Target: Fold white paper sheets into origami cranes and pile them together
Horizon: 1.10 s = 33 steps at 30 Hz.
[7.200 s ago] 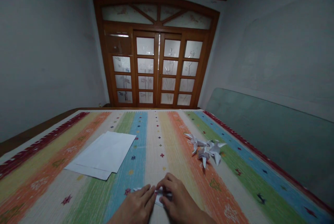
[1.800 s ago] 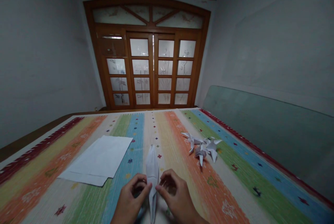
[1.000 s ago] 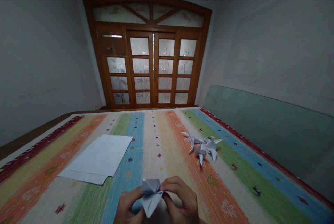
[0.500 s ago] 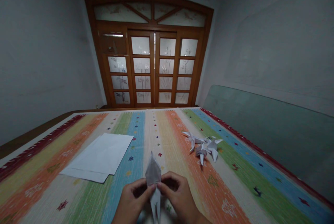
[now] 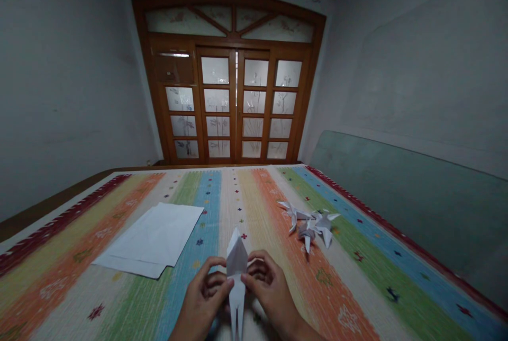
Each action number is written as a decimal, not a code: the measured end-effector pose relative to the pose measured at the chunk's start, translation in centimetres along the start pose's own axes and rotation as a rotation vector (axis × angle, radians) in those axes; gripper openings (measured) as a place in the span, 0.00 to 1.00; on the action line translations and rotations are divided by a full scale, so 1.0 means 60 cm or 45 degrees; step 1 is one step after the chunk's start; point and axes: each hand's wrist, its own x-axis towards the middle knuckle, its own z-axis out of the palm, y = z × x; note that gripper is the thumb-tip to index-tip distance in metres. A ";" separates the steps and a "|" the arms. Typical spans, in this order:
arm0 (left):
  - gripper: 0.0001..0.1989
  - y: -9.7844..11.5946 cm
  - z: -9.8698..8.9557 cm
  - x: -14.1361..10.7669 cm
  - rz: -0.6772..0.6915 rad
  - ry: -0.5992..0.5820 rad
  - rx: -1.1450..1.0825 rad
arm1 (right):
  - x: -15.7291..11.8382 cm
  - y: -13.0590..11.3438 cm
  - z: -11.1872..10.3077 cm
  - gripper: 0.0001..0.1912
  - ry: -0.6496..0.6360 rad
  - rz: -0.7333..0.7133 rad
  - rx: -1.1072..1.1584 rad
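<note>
no readable text, no labels, brands or numbers, no signs that can be read

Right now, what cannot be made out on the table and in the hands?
All in the head view:
Folded paper: lower tips, cut off by the bottom edge.
Left hand, right hand: some fingertips, hidden by the paper.
Sheets: how many, since the top one covers the rest.
Figures: their count, because they overlap.

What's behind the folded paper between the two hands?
Past the tip of the folded paper, the striped tablecloth shows. The left hand and right hand hold its sides; its back, and any fingertips behind it, are covered.
</note>
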 end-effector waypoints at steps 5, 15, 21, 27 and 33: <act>0.25 0.006 -0.007 0.007 0.026 -0.041 0.055 | 0.003 -0.004 -0.006 0.14 -0.105 -0.064 -0.088; 0.22 0.009 -0.024 -0.002 0.043 -0.107 0.113 | -0.001 -0.022 -0.017 0.09 -0.236 -0.351 -0.334; 0.22 0.010 -0.018 0.005 0.012 -0.054 0.159 | -0.005 -0.028 -0.022 0.15 -0.337 -0.489 -0.432; 0.21 0.012 -0.011 0.004 0.011 0.025 0.123 | -0.008 -0.010 -0.011 0.11 -0.222 -0.269 -0.361; 0.19 0.015 -0.009 -0.010 0.024 -0.097 0.143 | -0.008 -0.004 -0.008 0.11 -0.175 -0.145 -0.214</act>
